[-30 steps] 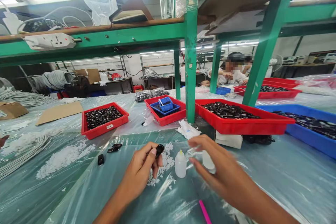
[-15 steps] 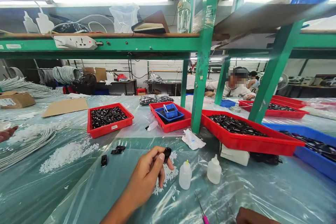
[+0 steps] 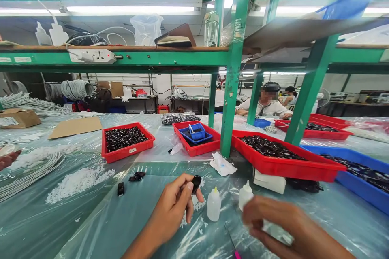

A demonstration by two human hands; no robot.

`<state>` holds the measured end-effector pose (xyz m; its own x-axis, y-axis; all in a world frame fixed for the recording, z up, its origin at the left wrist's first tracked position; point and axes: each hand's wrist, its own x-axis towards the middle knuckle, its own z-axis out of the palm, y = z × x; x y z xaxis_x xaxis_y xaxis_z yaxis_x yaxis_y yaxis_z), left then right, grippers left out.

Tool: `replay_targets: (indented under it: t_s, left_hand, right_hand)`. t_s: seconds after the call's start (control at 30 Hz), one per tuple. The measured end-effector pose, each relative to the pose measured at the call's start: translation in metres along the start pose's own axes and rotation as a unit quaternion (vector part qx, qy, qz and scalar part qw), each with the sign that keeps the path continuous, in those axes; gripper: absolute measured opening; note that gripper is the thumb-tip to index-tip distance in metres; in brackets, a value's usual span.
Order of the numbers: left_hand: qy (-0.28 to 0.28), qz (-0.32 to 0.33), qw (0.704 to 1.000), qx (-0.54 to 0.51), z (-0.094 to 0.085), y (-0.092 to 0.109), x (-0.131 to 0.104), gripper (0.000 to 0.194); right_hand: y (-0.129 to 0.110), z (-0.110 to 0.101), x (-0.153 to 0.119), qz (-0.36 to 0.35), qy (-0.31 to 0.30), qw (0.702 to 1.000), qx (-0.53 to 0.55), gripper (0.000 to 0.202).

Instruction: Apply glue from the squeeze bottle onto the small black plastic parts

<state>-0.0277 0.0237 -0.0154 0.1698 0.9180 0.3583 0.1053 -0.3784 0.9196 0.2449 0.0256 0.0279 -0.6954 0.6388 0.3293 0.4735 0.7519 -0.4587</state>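
Observation:
My left hand (image 3: pixel 174 206) pinches a small glossy black oval piece (image 3: pixel 196 184) between thumb and fingers, above a scatter of white bits (image 3: pixel 199 202). In front of the right-hand squeeze bottle (image 3: pixel 245 194) is my right hand (image 3: pixel 279 222), smeared by motion and covering the bottle's lower part. Whether it touches the bottle I cannot tell. A second white squeeze bottle (image 3: pixel 214 204), with a yellowish tip, stands upright between the hands. Below it lies a thin metal tool with a pink handle (image 3: pixel 237 254). To the left, loose black pieces (image 3: pixel 120 188) rest on the plastic-covered table.
Red trays (image 3: pixel 127 152) of black pieces stand farther back, one (image 3: pixel 291 166) beside a green post (image 3: pixel 229 101). A blue tray (image 3: pixel 364 188) sits at right. A white heap (image 3: pixel 79 184) and pale cables (image 3: pixel 39 176) lie left, near another person's hand (image 3: pixel 9 159). Crumpled tissue (image 3: pixel 223 164) lies mid-table.
My right hand has come up from the bottom edge to the right-hand bottle. My left hand still holds the black piece, almost unmoved. The view has tilted slightly up.

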Motion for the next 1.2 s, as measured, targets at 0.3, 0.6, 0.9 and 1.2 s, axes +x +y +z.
replay_targets:
  t_s: [0.3, 0.6, 0.9, 1.2]
  left_hand:
    - [-0.018, 0.005, 0.998, 0.055, 0.005, -0.001, -0.005, 0.046]
    - [0.051, 0.006, 0.996, 0.078, -0.007, 0.0, -0.005, 0.031]
    - [0.053, 0.024, 0.992, 0.112, -0.009, -0.001, -0.002, 0.03]
    - [0.047, 0.014, 0.992, 0.118, -0.004, 0.001, -0.006, 0.036]
  right_hand:
    - [-0.012, 0.034, 0.045, -0.07, 0.169, 0.974, 0.135, 0.011]
    - [-0.003, 0.044, 0.028, -0.049, -0.151, 0.986, -0.058, 0.016]
    - [0.01, 0.091, 0.027, -0.087, -0.082, 0.97, -0.21, 0.041]
    - [0.01, 0.104, 0.034, -0.079, -0.123, 0.949, -0.279, 0.052]
